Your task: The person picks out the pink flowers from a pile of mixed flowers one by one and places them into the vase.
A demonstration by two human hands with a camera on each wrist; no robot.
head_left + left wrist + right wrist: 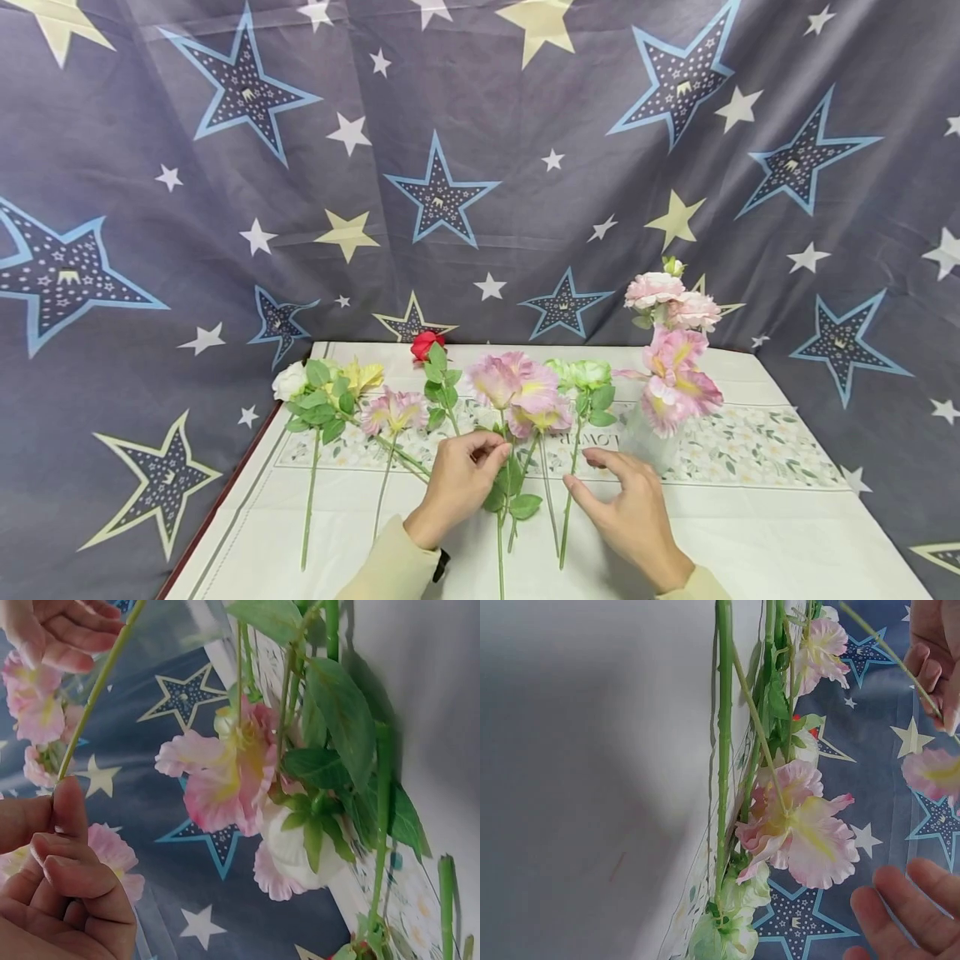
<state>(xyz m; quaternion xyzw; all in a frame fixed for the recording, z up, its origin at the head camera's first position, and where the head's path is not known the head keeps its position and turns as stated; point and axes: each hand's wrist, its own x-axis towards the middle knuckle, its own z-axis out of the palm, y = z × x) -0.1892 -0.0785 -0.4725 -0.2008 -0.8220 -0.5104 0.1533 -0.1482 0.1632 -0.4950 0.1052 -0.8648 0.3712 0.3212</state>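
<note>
1. Head: a pink flower [495, 381] stands at lower centre, pinched in the left hand [456, 479]. Pulled sideways, it could snag the leaves [525, 506] beside its lower part.
2. Left wrist: the thin stem [97, 688] might swivel, as only fingertips and thumb grip it, at lower left; other fingers curl.
3. Right wrist: the right hand [915, 911], lower right, spreads its fingers, grasping nothing.

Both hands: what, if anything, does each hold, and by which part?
The left hand pinches a pink flower by its stem; the right hand holds nothing.
</note>
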